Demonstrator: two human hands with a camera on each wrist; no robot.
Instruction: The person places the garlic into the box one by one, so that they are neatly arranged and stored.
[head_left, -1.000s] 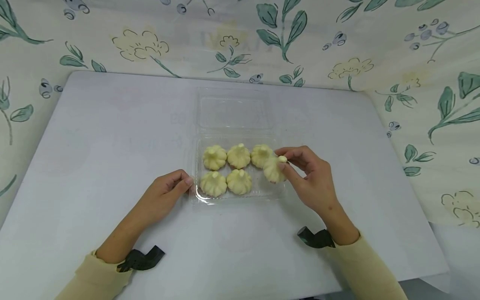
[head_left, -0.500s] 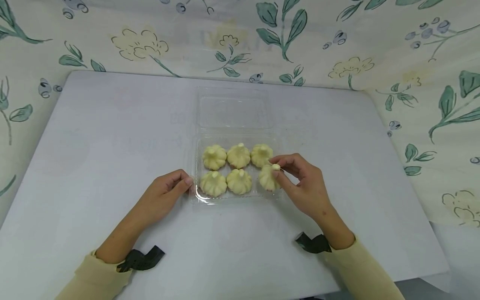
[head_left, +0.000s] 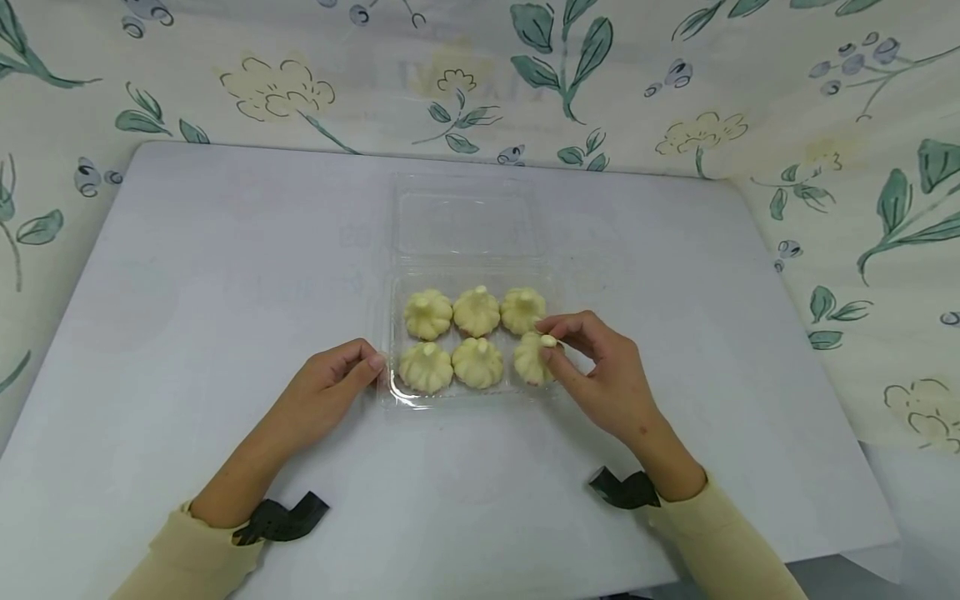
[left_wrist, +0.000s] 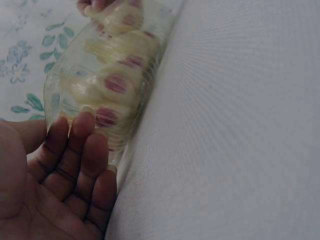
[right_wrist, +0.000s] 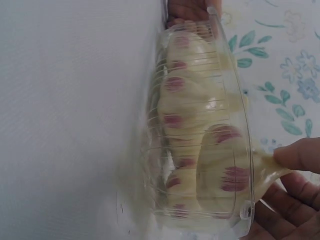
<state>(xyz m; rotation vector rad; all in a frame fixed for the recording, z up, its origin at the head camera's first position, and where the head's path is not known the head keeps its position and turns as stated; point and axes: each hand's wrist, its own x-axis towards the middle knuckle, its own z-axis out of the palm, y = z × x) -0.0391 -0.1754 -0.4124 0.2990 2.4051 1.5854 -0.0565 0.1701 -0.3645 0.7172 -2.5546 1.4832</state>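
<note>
Cream-coloured sleeves with black wrist straps lie nearest, both forearms resting on the pale lilac-grey table (head_left: 187, 275). Just beyond them sits the clear plastic clamshell tray (head_left: 390, 392), the landmark for everything else. At the tray's left near corner the left hand (head_left: 330, 387) rests with its fingers loosely bent and their tips touching the plastic wall — it grips nothing. At the tray's right side the right hand (head_left: 600, 375) pinches, between thumb and forefinger, the small top knot of a pale yellow pleated dumpling (head_left: 531, 360), which sits in the tray's near right corner, the last place of the near row. Five other pale pleated dumplings (head_left: 452, 337) fill the tray, two in the near row, three behind. Behind the tray its transparent hinged lid (head_left: 468, 221) lies open and flat on the table. Farthest off — beyond the table's edge — hangs a white cloth printed with green leaves and yellow flowers (head_left: 675, 92).
</note>
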